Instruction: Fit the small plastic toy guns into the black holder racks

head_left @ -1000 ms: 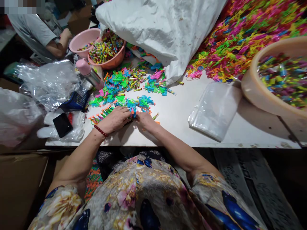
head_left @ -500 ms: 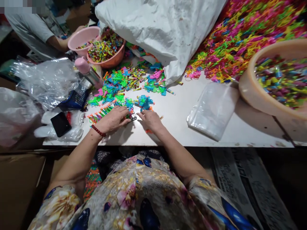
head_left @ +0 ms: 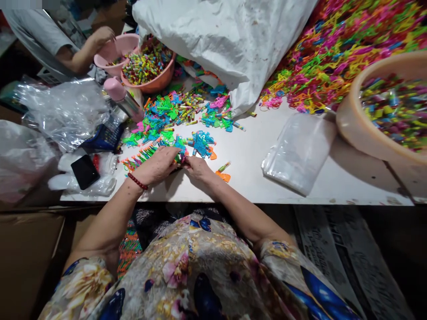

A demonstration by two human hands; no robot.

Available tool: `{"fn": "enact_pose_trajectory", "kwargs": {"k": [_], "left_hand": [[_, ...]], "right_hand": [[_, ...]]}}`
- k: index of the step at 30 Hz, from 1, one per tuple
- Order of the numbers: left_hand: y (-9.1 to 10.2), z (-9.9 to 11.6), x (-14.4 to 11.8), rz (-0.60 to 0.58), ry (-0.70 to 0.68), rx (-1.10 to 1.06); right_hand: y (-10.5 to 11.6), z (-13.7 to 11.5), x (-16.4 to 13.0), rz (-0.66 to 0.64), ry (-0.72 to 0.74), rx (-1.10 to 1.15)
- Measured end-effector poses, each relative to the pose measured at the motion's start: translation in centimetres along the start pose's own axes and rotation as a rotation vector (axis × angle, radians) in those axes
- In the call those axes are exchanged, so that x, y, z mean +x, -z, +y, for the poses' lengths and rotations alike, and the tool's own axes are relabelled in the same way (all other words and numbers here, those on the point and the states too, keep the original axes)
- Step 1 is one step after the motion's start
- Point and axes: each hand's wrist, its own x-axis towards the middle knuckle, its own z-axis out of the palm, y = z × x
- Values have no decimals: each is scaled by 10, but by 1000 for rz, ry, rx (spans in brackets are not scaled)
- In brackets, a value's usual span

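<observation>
My left hand (head_left: pixel 159 164), with a beaded bracelet on its wrist, is curled over the end of a black openwork rack. Most of that rack is hidden beneath my hands. From the left, a row of small colourful plastic toys (head_left: pixel 142 155) runs up to the same hand. My right hand (head_left: pixel 199 170) meets it, fingers pinched together beside a small pink piece (head_left: pixel 184 156); what they grip is mostly covered. Just beyond lies a cluster of blue toy pieces (head_left: pixel 202 143). Near my right wrist are an orange piece (head_left: pixel 223 176) and a small yellow-green tube (head_left: pixel 225 166).
A pile of green and blue pieces (head_left: pixel 163 109) lies ahead, near a pink-capped bottle (head_left: pixel 115 90) and an orange basin (head_left: pixel 150 88). Clear bags (head_left: pixel 298 153) and a large tub (head_left: pixel 348 104) stand right. A co-worker's hand (head_left: pixel 104 35) is over a pink basin (head_left: pixel 128 42).
My right hand has moved left to meet my left hand and closed its fingers, covering the rack's end. The orange piece and tube now show. The co-worker's hand has risen.
</observation>
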Motion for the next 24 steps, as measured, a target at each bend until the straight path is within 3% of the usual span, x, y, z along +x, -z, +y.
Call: {"fn": "enact_pose_trajectory", "kwargs": {"k": [6, 11, 16, 21, 24], "left_hand": [[-5, -4, -1, -44, -54, -12], [-5, -4, -2, -26, -74, 7], [-1, 0, 0, -71, -100, 45], [1, 2, 0, -62, -123, 37], [1, 2, 0, -53, -169, 64]], "right_hand": [[-4, -2, -1, -2, 91, -5], [-2, 4, 1, 31, 44, 235], [-8, 0, -8, 89, 63, 158], [-10, -1, -11, 105, -61, 312], [-11, -1, -14, 139, 4, 224]]}}
